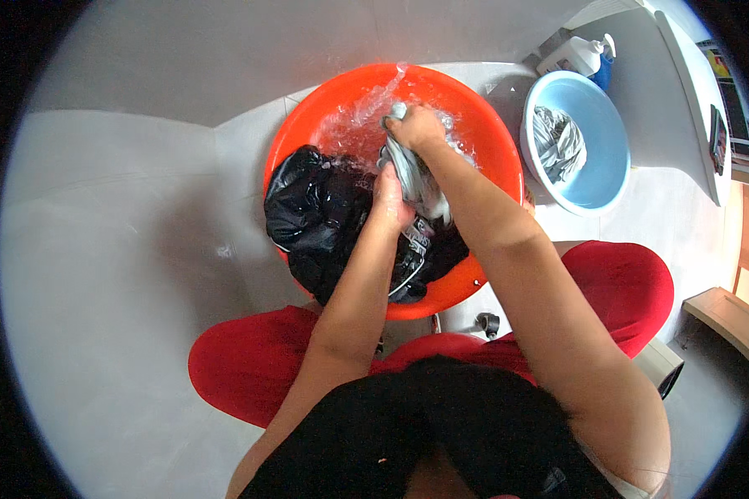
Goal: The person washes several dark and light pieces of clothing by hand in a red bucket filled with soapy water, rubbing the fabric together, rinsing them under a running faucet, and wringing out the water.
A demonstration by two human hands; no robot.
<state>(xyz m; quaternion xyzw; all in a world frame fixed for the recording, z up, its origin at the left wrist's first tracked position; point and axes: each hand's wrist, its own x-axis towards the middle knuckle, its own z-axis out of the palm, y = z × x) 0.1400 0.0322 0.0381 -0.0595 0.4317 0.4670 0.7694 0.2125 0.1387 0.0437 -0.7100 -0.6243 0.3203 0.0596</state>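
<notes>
A large orange basin (498, 166) stands in front of me with splashing water in it. Both my hands are closed on a wet, light grey cloth (406, 170) above the water. My right hand (418, 129) grips its far end, and my left hand (391, 198) holds it lower down, nearer to me. What kind of garment the cloth is cannot be made out. A shiny black garment (312, 220), bunched up and wet, fills the left and near part of the basin, beneath my left forearm.
Right of the basin, a light blue basin (609, 158) holds a crumpled grey-white cloth (559, 141). Behind it stand a white pump bottle (576, 56) and a blue bottle (603, 73). Grey walls (158, 66) rise at the back and left. My red-trousered knees flank the orange basin.
</notes>
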